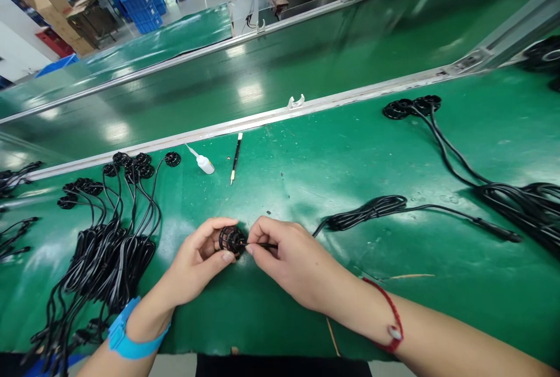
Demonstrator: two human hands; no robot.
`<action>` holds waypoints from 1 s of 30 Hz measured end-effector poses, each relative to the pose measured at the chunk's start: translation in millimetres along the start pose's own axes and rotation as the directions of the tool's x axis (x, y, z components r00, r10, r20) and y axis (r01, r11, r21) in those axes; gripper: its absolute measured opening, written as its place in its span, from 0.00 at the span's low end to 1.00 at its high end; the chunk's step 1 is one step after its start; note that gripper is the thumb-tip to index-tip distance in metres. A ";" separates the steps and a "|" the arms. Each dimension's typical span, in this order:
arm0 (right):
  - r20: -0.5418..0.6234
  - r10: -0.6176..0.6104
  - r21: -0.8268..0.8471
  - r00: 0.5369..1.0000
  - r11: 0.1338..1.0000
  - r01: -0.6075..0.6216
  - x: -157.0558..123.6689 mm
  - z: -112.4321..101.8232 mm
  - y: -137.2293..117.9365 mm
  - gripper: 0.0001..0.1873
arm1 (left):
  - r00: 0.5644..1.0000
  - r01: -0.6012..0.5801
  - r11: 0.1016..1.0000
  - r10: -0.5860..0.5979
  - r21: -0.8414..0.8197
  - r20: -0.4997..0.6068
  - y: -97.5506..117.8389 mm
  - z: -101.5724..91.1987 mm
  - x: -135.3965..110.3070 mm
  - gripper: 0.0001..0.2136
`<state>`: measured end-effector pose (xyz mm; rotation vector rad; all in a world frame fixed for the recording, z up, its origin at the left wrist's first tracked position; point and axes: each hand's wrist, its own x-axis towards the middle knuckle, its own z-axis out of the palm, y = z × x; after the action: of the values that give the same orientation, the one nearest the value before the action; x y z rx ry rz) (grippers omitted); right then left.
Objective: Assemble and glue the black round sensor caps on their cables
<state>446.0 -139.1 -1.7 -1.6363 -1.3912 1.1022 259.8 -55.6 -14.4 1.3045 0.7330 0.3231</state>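
Between the fingers of my left hand [196, 260] is a small round black slotted housing [231, 239], turned partly on its side. My right hand [284, 257] pinches a black cable [266, 245] close to where it meets the housing. From behind my right hand the same cable seems to run on to a coiled bundle [367, 212], which ends in a slim black connector [499, 230]. My fingers hide part of the joint between cable and housing.
Several bundled cables [118, 266] with round black heads lie at left, others [520, 196] at right. Ahead are a white dropper bottle [205, 163] and a thin black-and-white tool [236, 158]. A metal rail [262, 122] with a white clip [296, 101] borders the green bench.
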 end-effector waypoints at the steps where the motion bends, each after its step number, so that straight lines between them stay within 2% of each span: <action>1: -0.010 -0.006 -0.022 1.000 1.000 0.006 -0.3 1.1 0.2 0.10 | 1.000 0.005 1.000 -0.005 0.028 0.000 -0.2 -0.3 -0.5 0.18; 7: -0.037 -0.041 -0.116 0.998 0.993 0.037 -1.2 4.4 2.2 0.11 | 0.999 0.026 0.984 -0.031 0.178 0.025 -0.4 -1.8 -2.0 0.19; 16: 0.068 0.070 -0.132 0.995 0.989 -0.060 2.0 -0.7 -1.5 0.11 | 0.997 -0.065 0.891 0.044 0.450 0.056 -1.5 -3.4 -2.3 0.19; 22: 0.035 0.061 -0.174 0.998 0.983 -0.054 2.3 1.0 0.4 0.11 | 0.999 -0.026 0.900 0.010 0.435 0.038 -1.5 -1.5 -0.3 0.19; 30: -0.096 -0.095 -0.224 0.991 0.972 0.071 -0.7 14.2 9.2 0.10 | 0.999 0.052 0.919 -0.054 0.390 -0.006 -1.3 2.0 0.8 0.20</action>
<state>436.4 -141.5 -15.4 -1.7468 -1.5411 0.8242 261.4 -56.9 -15.7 1.6576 0.8562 0.1310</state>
